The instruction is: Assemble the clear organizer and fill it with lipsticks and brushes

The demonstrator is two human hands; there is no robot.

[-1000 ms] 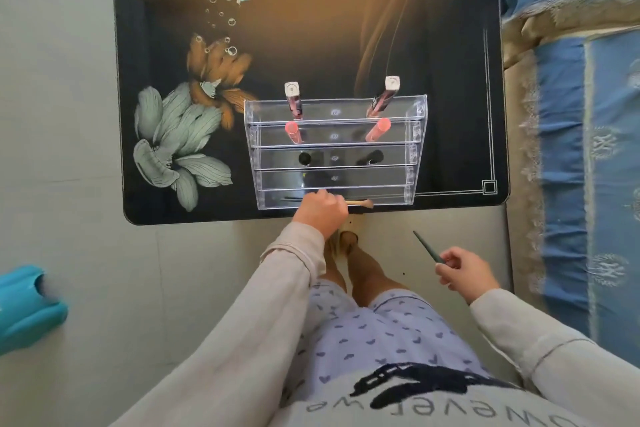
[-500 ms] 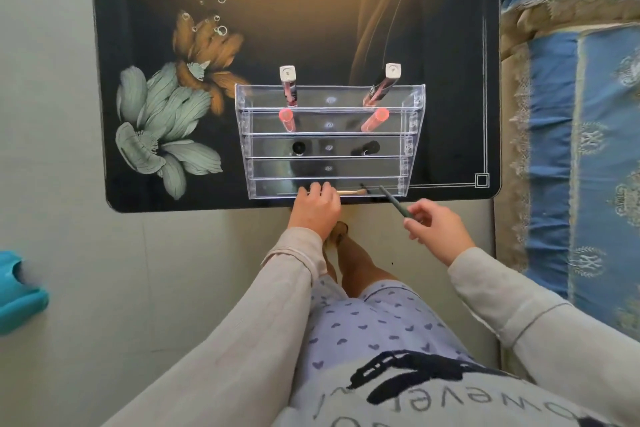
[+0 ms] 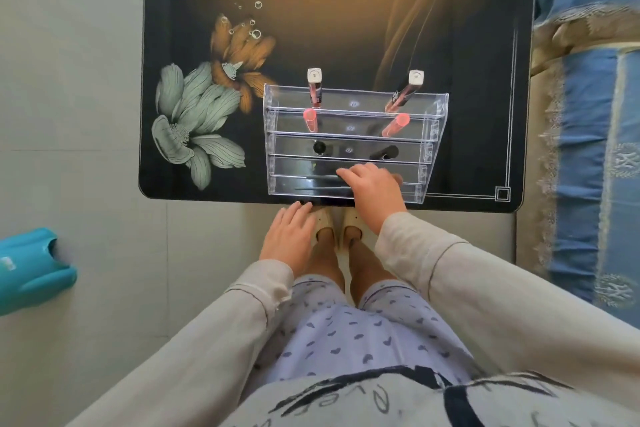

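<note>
Organizer (image 3: 349,130) stands assembled on the tabletop (image 3: 346,28), right of centre, front wall just beside the near edge. Six lipsticks (image 3: 314,88) stand in the three back rows. The left-hand ones are near upright and the right-hand ones lean. Two thin brushes (image 3: 320,177) lie flat in the two front rows.

Right hand (image 3: 372,185) lies palm down over the front rows, fingertips at the end of the upper brush. We cannot tell whether its grip is pinching that brush or is released. Left hand (image 3: 289,236) sits at the tabletop's near edge, grip released, fingers straight, holding nothing.

Risks, as we judge them:
- The tabletop looks glossy and the organizer is unbraced. A pull from the right hand could slide it over the near edge to the floor (image 3: 86,114).
- A jolt could tip the leaning lipsticks further or knock them out.
- The front rows look shallow, so a brush dragged by a withdrawing finger may ride up and out.
- The clear walls are hard to read, so a brush could catch a divider.
</note>
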